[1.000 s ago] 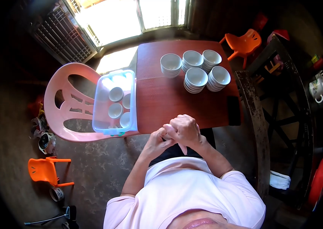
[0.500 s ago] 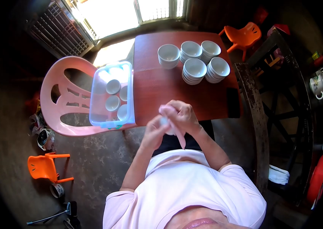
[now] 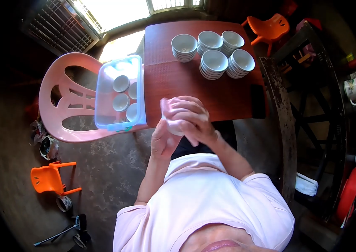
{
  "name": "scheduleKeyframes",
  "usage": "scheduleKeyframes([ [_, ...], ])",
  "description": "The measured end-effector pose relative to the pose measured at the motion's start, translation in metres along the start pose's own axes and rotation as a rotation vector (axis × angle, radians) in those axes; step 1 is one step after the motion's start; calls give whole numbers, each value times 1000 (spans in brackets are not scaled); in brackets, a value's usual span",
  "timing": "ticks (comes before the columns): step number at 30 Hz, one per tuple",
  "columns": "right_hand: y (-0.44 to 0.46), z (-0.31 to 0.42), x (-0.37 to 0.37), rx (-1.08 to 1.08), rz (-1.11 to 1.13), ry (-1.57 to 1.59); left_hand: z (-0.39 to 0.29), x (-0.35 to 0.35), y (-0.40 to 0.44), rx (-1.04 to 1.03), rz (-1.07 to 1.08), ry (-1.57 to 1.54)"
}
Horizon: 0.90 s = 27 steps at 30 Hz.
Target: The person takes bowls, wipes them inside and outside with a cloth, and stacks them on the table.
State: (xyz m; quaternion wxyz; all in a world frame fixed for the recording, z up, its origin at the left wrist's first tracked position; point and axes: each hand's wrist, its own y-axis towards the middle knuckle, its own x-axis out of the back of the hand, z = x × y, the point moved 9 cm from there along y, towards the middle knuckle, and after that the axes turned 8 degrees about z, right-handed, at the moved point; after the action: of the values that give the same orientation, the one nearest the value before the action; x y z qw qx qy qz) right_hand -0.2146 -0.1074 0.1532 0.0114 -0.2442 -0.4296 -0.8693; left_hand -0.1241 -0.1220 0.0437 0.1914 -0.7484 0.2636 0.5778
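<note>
A white bowl, mostly hidden, sits between the hands at the bench's near edge; wiping it looks to be the step in hand. The left hand's grip seems closed around it from below, though the fingertips are hidden; the right hand's is clamped on a pink cloth over it. Turning it calls for a firm left hold and a looser cloth. A stretch of red bench top gives moving room before five stacks of white bowls; a clear plastic tub on a pink chair flanks the left edge.
</note>
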Motion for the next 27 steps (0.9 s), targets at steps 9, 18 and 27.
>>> scheduleKeyframes([
  [9, -5, -18, -20, -165, 277, -80, -6, 8, -7, 29, -11, 445],
  [18, -53, -72, -32, -786, -297, 945, -19, -11, -6, -119, -46, 637],
  [27, -51, -74, -16, -855, -251, 823, -19, -18, -5, -130, -10, 822],
])
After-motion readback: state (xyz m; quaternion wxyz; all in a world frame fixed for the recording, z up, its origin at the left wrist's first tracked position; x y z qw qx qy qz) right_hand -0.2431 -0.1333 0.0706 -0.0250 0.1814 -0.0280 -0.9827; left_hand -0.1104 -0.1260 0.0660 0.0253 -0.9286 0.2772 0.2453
